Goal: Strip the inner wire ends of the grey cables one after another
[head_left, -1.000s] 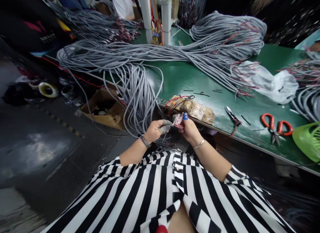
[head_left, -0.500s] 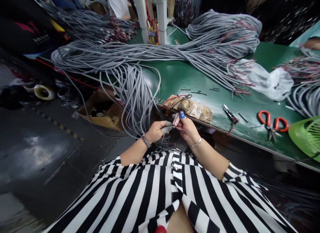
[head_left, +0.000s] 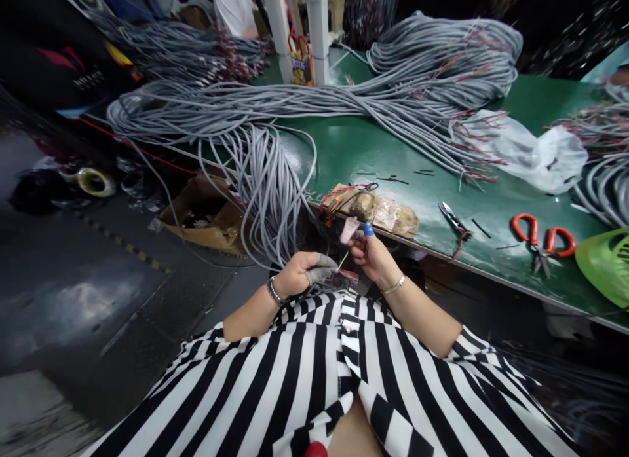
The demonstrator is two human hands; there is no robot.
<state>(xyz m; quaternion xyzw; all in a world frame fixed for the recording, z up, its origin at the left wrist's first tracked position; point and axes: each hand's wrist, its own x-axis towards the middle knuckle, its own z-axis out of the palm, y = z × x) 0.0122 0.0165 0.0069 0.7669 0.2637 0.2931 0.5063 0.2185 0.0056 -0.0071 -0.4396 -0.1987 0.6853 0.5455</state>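
My left hand point(head_left: 307, 272), with grey coverings on its fingers, pinches the end of a grey cable just above my lap. Thin coloured wires point(head_left: 348, 275) fan out to the right of its fingertips. My right hand point(head_left: 374, 255), with a blue cover on one fingertip, is up and to the right, its fingers closed. It holds a thin pale strand that runs down toward the left fingertips. A small pinkish-white piece point(head_left: 350, 230) is at the right fingertips. Behind them, a taped wooden block point(head_left: 383, 213) lies on the table edge.
Grey cable bundles point(head_left: 275, 103) cross the green table point(head_left: 413, 146) and hang over its edge. Wire cutters point(head_left: 453, 218), red-handled scissors point(head_left: 540, 244), a plastic bag point(head_left: 555, 159) and a green basket point(head_left: 604, 267) are at right. A cardboard box point(head_left: 206, 237) sits below left.
My hands have moved apart, the left one down and leftward, the right one slightly rightward. The pale strand now shows stretched between them, and the coloured wires are more exposed. The view has shifted slightly.
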